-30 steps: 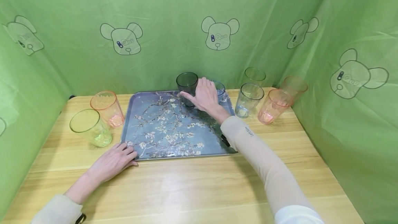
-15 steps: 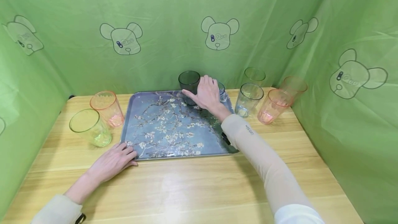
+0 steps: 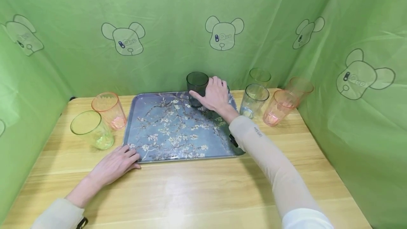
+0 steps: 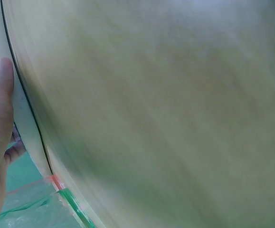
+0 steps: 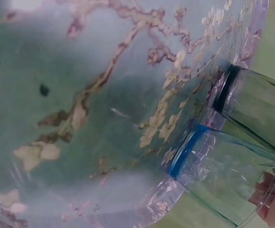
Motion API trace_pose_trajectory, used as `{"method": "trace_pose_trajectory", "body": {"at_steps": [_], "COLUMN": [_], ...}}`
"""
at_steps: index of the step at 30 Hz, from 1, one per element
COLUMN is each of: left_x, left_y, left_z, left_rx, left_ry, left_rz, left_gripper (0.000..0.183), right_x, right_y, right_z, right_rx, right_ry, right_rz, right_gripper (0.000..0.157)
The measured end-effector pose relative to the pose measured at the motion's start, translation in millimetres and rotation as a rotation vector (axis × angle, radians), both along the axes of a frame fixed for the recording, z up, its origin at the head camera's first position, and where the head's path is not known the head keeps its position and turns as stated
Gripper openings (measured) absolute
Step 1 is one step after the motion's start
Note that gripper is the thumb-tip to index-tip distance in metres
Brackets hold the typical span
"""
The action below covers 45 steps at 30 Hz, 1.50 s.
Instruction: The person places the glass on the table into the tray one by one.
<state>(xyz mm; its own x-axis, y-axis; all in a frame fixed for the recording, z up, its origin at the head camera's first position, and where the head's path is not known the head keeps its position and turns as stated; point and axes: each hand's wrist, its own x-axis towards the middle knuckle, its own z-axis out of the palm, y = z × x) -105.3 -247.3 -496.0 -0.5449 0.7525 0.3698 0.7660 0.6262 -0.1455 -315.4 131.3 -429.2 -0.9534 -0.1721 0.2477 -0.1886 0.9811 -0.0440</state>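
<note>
My right hand point(image 3: 214, 94) holds a dark smoky drinking glass point(image 3: 197, 83), its thumb across the near side. The glass stands upright near the far edge of a blue tray point(image 3: 173, 123) printed with blossom branches. Just to its right is a pale blue glass point(image 5: 188, 151), mostly hidden by the hand in the head view; the right wrist view shows fingertips through it. Whether they touch it I cannot tell. At the tray's near left corner, my left hand point(image 3: 116, 163) grips the rim, with the thumb against the edge in the left wrist view.
Left of the tray stand a pink glass point(image 3: 109, 110) and a green glass point(image 3: 92, 130). On the right are a bluish glass point(image 3: 253, 101), another green glass point(image 3: 260, 77) and two pink glasses, one nearer point(image 3: 279, 109). A green curtain point(image 3: 175, 45) surrounds the wooden table point(image 3: 197, 190).
My right hand and the dark glass have slid a little to the right, and the pale blue glass has shifted right too. The left hand and the tray stay put.
</note>
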Motion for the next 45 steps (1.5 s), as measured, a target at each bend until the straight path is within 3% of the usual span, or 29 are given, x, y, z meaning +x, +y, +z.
{"method": "trace_pose_trajectory", "body": {"at_steps": [9,20,31,45], "left_x": [0.1,-1.1,-1.8,-0.6], "left_y": [0.2,0.1,0.3,0.3], "left_z": [-0.1,-0.5,0.0,-0.1], "left_rx": [-0.004,0.011,0.019,0.02], "left_ry": [-0.004,-0.001,0.003,0.007], "left_rz": [0.007,-0.002,-0.005,-0.004], "left_gripper": [0.025,0.025,0.026,0.026], "right_x": [1.2,14.0,38.7,78.2], "right_y": [5.2,11.5,15.6,35.7], "right_z": [4.0,25.8,52.9,73.4], "right_rx": [-0.03,-0.138,-0.219,-0.252], "right_ry": [-0.034,-0.003,0.054,0.087], "right_rz": [-0.005,0.005,0.06,0.148], "right_gripper": [0.125,0.128,0.124,0.124]}}
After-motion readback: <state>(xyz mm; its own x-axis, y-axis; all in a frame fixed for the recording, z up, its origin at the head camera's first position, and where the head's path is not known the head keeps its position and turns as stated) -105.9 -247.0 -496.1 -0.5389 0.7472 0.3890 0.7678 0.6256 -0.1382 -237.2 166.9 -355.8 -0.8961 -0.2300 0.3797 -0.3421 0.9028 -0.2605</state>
